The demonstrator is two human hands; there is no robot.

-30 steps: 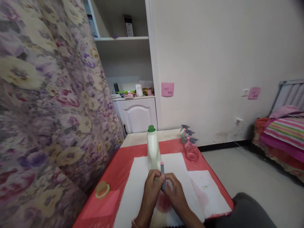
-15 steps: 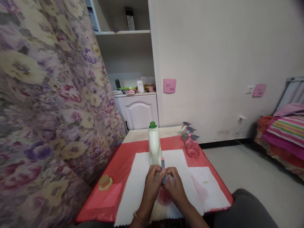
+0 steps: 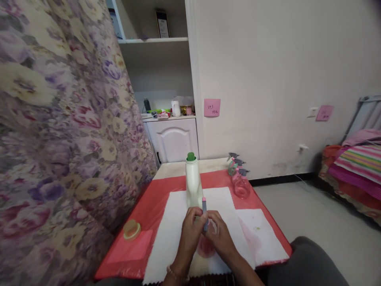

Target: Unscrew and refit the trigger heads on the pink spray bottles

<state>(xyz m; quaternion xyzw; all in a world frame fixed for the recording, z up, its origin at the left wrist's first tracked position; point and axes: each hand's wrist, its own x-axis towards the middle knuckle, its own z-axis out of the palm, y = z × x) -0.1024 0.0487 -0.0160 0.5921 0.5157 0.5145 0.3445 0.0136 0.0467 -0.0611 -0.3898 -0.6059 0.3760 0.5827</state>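
Note:
A spray bottle with a grey trigger head and a clear pink body (image 3: 206,249) stands close to me on the white cloth. My left hand (image 3: 192,228) and my right hand (image 3: 220,232) are both closed around its grey spray head (image 3: 204,205), whose pink nozzle points away from me. The fingers hide the bottle's neck. Just behind my hands stands a tall pale green jug (image 3: 193,180) with a green spout (image 3: 191,156) in its mouth.
Several more spray bottles (image 3: 241,187) stand at the back right. A yellowish cap (image 3: 131,230) lies at the left on the red table cover (image 3: 137,216). White cloths (image 3: 166,234) cover the middle, the right one stained pink. A floral curtain (image 3: 74,159) hangs at the left.
Both hands stay on the spray head; the fingers of my right hand have shifted slightly. The bottles and the jug keep their places.

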